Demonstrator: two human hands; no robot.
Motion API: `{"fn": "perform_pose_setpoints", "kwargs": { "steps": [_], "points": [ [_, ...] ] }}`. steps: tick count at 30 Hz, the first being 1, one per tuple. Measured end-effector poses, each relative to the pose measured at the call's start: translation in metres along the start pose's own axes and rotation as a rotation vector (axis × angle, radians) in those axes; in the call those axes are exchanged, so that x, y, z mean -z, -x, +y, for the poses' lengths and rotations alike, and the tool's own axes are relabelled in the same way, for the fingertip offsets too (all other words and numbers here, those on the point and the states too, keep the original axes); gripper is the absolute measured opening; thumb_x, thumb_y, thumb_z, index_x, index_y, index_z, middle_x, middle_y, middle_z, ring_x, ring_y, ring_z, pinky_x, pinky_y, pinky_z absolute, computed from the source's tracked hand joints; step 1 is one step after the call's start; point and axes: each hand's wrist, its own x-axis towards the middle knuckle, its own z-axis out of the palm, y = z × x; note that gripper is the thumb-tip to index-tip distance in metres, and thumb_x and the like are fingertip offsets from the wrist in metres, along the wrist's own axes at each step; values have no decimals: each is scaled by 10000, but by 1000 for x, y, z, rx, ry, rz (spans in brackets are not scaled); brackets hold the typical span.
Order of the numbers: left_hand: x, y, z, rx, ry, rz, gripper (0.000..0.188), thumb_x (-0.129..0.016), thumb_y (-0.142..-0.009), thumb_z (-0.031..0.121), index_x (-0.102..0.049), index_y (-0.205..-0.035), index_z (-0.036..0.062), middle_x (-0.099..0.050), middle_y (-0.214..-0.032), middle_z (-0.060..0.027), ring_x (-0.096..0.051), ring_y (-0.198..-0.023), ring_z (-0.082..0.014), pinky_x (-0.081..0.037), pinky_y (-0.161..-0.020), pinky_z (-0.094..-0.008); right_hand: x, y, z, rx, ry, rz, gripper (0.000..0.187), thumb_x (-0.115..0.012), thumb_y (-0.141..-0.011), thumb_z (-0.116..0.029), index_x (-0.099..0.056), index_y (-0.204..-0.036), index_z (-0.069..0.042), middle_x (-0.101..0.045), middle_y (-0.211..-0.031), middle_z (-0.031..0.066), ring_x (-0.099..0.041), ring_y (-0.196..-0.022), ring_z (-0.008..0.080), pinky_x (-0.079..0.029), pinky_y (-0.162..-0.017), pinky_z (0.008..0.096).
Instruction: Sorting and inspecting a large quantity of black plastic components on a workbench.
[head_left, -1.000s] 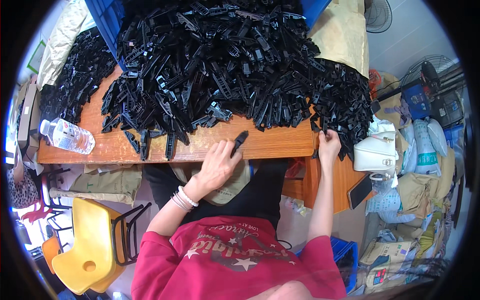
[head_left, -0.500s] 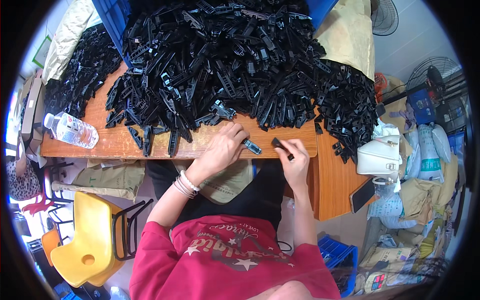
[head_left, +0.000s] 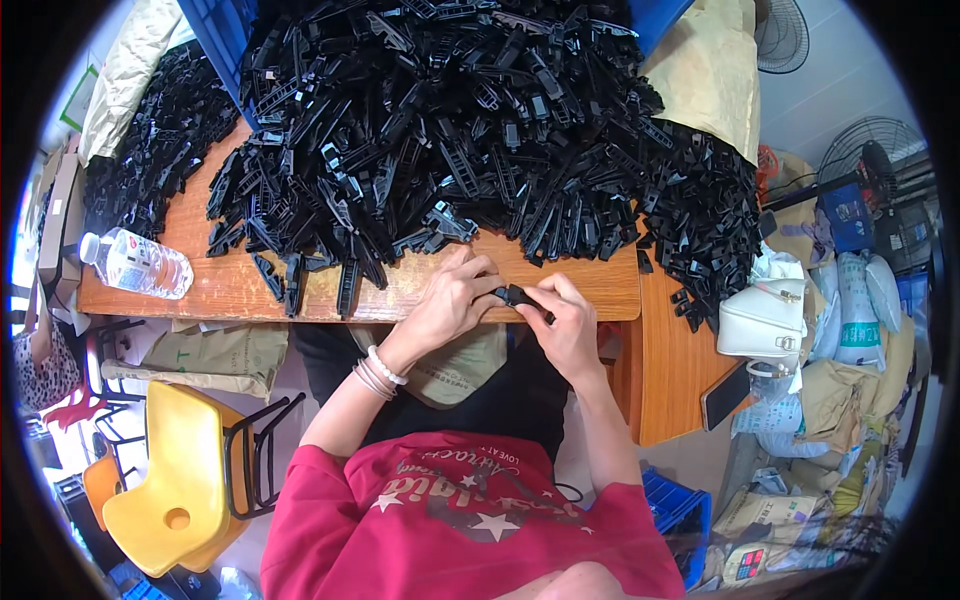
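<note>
Close to the table's front edge, my left hand (head_left: 455,295) is closed on a long black plastic part, mostly covered by its fingers. My right hand (head_left: 563,325) pinches a small black plastic piece (head_left: 514,295) against the end of that part. Both hands meet here, fingertips almost touching; whether the two pieces are joined cannot be seen. Just beyond the hands spreads a large heap of long black plastic parts (head_left: 420,150), several with ladder-like slots. To its right lies a heap of smaller black pieces (head_left: 705,205).
On the left of the wooden table (head_left: 215,285) a clear water bottle (head_left: 145,265) lies on its side, below another black heap (head_left: 155,150). A white handbag (head_left: 760,320) and a phone (head_left: 725,395) sit at the right. A yellow chair (head_left: 170,480) stands lower left.
My right hand has moved left to my left hand, bringing the small piece against the long part's end. My left hand stays nearly in place.
</note>
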Motion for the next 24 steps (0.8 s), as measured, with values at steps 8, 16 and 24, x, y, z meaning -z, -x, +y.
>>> {"fn": "perform_pose_setpoints", "kwargs": {
  "steps": [8,16,24],
  "points": [
    [-1,1,1,16,10,14,175,-725,-755,102,-685,-897,8,-578,-897,-87,-528,-878,-291,-447,-804,-384,8,13,5,-71,-40,73,231,-743,-780,-42,-668,-995,2,-591,-840,86,-603,-595,194,-462,-556,310],
    [1,-1,1,-10,9,-21,172,-717,-748,100,-682,-887,5,-586,-896,-83,-522,-860,-290,-445,-792,-388,7,8,22,-127,-286,2,254,-744,-720,17,-709,-971,37,-587,-879,79,-577,-839,179,-448,-732,280],
    [-6,2,-1,-64,-2,-31,161,-715,-742,103,-695,-869,6,-606,-919,-91,-538,-867,-296,-459,-798,-401,-15,8,9,-84,-212,120,171,-720,-744,-3,-690,-907,42,-600,-886,112,-626,-750,249,-485,-655,330]
  ]
}}
